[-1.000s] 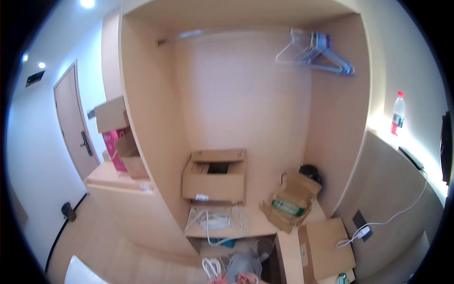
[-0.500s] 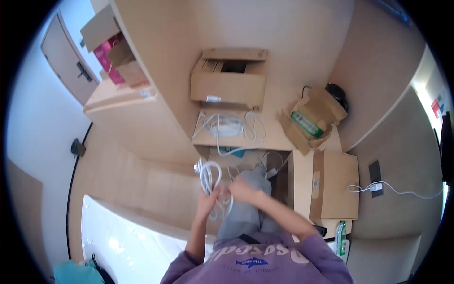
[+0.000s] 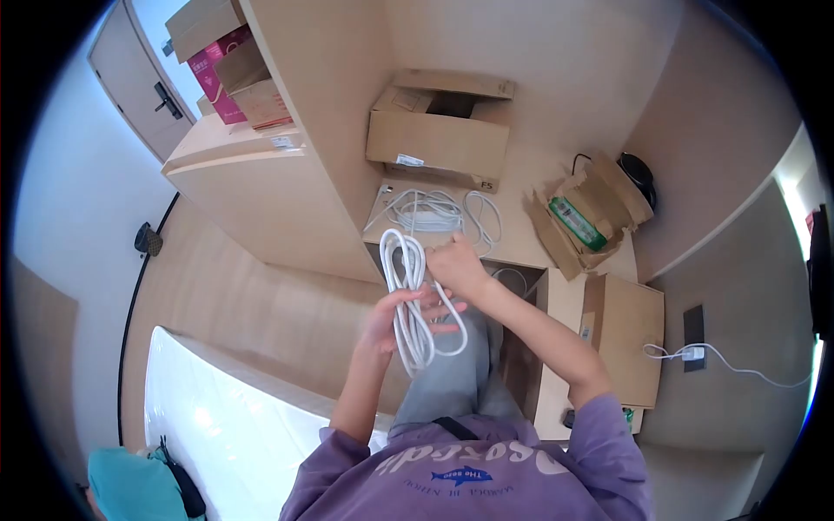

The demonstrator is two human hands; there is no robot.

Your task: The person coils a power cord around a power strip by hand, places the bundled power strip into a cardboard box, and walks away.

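Note:
A long loop of coiled white cable [image 3: 419,349] lies across my left hand [image 3: 387,319]. The thumb presses over the strands, and the fingers reach out behind them to the right. Just above and to the right, my right hand [image 3: 457,265] is closed at the upper side of the coil, gripping a strand of the same cable; its fingertips are partly hidden. Beyond both hands, more white cable [image 3: 426,204] lies in loose loops around a white power strip [image 3: 426,221] on the desk.
An open cardboard box [image 3: 439,143] stands at the back of the desk [image 3: 521,247]. Right of it, a torn carton [image 3: 556,252] holds a green package [image 3: 576,223]. Another box [image 3: 634,339] sits at the right. A white-covered mattress [image 3: 234,425] lies lower left.
Both hands have moved up and the coil now hangs larger and longer over my left hand, whose fingers have spread. My right hand has shifted up and right. The view has tilted slightly.

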